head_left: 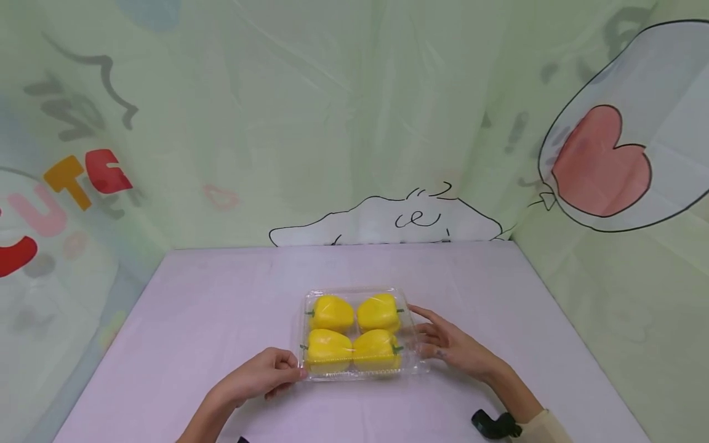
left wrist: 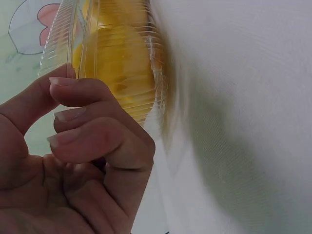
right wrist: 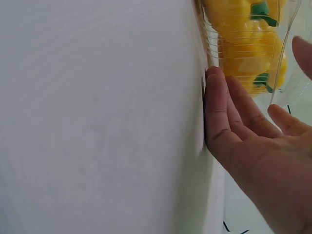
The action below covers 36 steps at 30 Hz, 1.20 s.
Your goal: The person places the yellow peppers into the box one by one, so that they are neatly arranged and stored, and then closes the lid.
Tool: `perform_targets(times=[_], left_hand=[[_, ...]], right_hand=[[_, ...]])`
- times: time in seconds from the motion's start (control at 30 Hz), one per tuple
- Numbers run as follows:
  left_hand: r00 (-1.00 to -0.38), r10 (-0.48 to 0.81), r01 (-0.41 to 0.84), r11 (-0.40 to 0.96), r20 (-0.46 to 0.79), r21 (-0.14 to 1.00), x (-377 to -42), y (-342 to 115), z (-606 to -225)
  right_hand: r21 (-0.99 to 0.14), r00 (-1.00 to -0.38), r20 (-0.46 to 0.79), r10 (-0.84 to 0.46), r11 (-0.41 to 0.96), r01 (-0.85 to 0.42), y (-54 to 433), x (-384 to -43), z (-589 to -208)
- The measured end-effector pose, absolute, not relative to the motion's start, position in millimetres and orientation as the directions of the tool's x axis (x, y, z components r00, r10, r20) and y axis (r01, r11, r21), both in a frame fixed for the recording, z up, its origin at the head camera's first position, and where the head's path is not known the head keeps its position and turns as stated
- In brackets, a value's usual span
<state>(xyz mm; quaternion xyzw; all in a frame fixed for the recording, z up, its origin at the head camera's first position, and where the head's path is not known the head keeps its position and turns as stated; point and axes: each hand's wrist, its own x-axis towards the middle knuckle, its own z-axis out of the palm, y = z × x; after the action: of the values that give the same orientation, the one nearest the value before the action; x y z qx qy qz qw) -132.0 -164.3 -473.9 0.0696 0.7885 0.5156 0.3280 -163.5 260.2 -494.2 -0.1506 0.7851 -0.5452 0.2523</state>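
Note:
A clear plastic clamshell box (head_left: pixel 365 376), its lid down, sits on the table with several yellow bell peppers (head_left: pixel 331 314) inside. Green stems on the peppers point toward the box's left and right sides. My left hand (head_left: pixel 260 374) pinches the rim at the near left corner between thumb and index finger, the other fingers curled beneath. At the opposite side, my right hand (head_left: pixel 458 349) has its fingers extended against the right wall of the box; in the right wrist view the fingertips (right wrist: pixel 215 87) are low at its base, with the thumb held apart.
A pale lilac cloth covers the table (head_left: pixel 232 295). Light green printed sheeting (head_left: pixel 310 123) rises along the back and both sides, with a balloon drawing (head_left: pixel 604 163) on the right. A dark strap-on device (head_left: pixel 495 424) is at my right wrist.

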Motion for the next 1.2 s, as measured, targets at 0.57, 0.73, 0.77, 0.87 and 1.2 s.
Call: perform_targets(times=[0.57,0.73,0.77,0.87,1.2], left_hand=[[-0.761,0.469,-0.214,0.471,-0.448,0.856,-131,-167,-475],[-0.758,0.475,-0.219,0.460,-0.447,0.860,-131,-167,-475],[-0.757,0.477,-0.219,0.457,-0.446,0.862,-131,-167,-475],[-0.755,0.484,-0.223,0.445,-0.443,0.867,-131,-167,-475],[-0.745,0.505,-0.227,0.423,-0.436,0.877,-132,-168,-474]], right_hand=[[-0.924,-0.697,-0.372,-0.613,0.319,0.213,262,-148,-472],[-0.927,-0.636,-0.375,-0.674,0.288,0.241,266,-148,-478],[-0.926,-0.628,-0.378,-0.681,0.288,0.245,266,-149,-479],[-0.922,-0.601,-0.386,-0.699,0.296,0.249,264,-150,-482],[-0.925,-0.566,-0.375,-0.734,0.262,0.274,260,-150,-483]])
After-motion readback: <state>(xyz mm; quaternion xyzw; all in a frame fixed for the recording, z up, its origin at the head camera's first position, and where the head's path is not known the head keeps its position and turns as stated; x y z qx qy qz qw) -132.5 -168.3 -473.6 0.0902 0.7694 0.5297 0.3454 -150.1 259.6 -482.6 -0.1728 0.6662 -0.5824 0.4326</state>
